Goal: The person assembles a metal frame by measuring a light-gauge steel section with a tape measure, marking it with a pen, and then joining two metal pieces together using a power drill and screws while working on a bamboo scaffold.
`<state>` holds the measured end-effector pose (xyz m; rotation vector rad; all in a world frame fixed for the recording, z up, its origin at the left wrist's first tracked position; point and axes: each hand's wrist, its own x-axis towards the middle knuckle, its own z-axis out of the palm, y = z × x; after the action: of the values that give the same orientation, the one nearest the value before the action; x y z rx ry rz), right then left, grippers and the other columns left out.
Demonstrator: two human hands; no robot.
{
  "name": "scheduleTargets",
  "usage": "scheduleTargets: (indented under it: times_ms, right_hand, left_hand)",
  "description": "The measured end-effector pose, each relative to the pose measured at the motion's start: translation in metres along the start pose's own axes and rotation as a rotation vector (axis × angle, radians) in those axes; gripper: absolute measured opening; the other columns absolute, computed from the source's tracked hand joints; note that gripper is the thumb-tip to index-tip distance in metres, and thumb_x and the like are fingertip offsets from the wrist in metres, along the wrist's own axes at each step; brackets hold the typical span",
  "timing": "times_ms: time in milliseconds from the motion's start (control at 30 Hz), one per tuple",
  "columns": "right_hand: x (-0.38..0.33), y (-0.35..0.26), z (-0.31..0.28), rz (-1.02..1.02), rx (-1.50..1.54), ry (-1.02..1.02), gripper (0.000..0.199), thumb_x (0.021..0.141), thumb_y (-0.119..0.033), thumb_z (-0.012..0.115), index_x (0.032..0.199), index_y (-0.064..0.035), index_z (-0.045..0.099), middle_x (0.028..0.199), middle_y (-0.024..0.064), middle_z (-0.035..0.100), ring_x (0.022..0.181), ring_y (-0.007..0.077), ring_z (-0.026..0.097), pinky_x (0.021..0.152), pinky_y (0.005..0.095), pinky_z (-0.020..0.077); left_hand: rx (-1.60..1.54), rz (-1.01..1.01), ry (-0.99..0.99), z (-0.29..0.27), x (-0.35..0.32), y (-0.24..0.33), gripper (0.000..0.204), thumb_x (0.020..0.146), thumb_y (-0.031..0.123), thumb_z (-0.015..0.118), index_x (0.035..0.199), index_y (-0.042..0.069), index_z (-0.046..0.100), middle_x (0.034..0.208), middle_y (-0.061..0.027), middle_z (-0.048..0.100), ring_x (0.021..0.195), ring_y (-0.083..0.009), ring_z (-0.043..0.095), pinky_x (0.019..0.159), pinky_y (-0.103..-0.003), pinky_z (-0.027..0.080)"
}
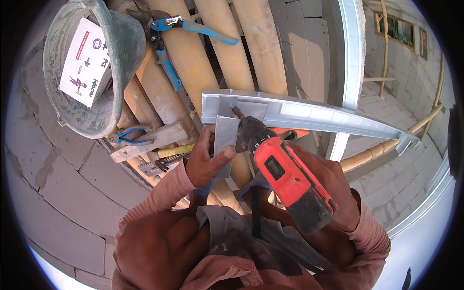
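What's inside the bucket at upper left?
In the bucket: a white package with printed and handwritten markings. It hides much of the interior, so anything beneath it can't be seen.

- A red-and-black cordless drill (285, 171) slants across the centre, its black chuck pointing up and left, its bit (237, 112) aimed at a small screw (232, 106).
- A long silver metal channel (314, 115) stretches rightward from the screw, sloping gently down toward its far end; two more screws (258, 94) stand along its upper edge.
- A short, flat-faced grey metal piece (225, 137) stands nearly lengthwise beside the chuck, its top overlapping the channel's left portion in view.
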<state>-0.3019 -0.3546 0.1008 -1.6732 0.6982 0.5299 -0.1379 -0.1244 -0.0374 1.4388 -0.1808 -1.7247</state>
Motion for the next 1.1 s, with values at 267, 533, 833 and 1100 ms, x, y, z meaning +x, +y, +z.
scheduleTargets:
  times_ms: [267, 533, 833, 1100]
  right_hand:
    - [0.006, -0.017, -0.003, 0.062, -0.086, -0.077, 0.069, 0.084, -0.022, 0.075, 0.143, 0.0005, 0.049, 0.120, 0.0253, 0.068, 0.098, 0.0454, 0.069, 0.081, 0.0449, 0.0574]
    - [-0.012, 0.014, 0.017, 0.051, -0.171, 0.007, 0.071, 0.085, -0.026, 0.075, 0.146, -0.0015, 0.048, 0.108, 0.0213, 0.070, 0.093, 0.0426, 0.070, 0.076, 0.0463, 0.0574]
    - [-0.031, 0.059, 0.036, -0.048, -0.177, 0.124, 0.066, 0.084, -0.021, 0.074, 0.144, -0.0012, 0.053, 0.104, 0.0200, 0.071, 0.087, 0.0382, 0.072, 0.076, 0.0439, 0.0570]
    - [-0.042, 0.081, 0.046, -0.118, -0.073, 0.231, 0.065, 0.086, -0.020, 0.074, 0.144, -0.0012, 0.054, 0.109, 0.0215, 0.070, 0.094, 0.0413, 0.071, 0.080, 0.0431, 0.0574]
  left_hand:
    - [0.038, -0.087, -0.065, -0.002, 0.002, -0.005, 0.086, 0.088, 0.051, 0.078, 0.142, -0.004, 0.038, 0.130, -0.0188, 0.059, 0.122, -0.0245, 0.057, 0.105, -0.039, 0.045]
    - [0.106, -0.012, -0.001, 0.008, 0.001, -0.029, 0.095, 0.087, 0.056, 0.077, 0.145, -0.006, 0.033, 0.133, -0.0225, 0.059, 0.123, -0.0272, 0.059, 0.107, -0.039, 0.045]
    - [-0.089, 0.031, -0.073, 0.006, -0.007, -0.026, 0.082, 0.095, 0.049, 0.071, 0.146, -0.002, 0.034, 0.134, -0.0152, 0.059, 0.122, -0.0211, 0.059, 0.107, -0.036, 0.045]
    - [-0.130, -0.001, -0.098, -0.002, -0.014, -0.041, 0.065, 0.104, 0.044, 0.057, 0.151, 0.002, 0.038, 0.135, -0.0125, 0.059, 0.119, -0.0190, 0.058, 0.106, -0.035, 0.044]
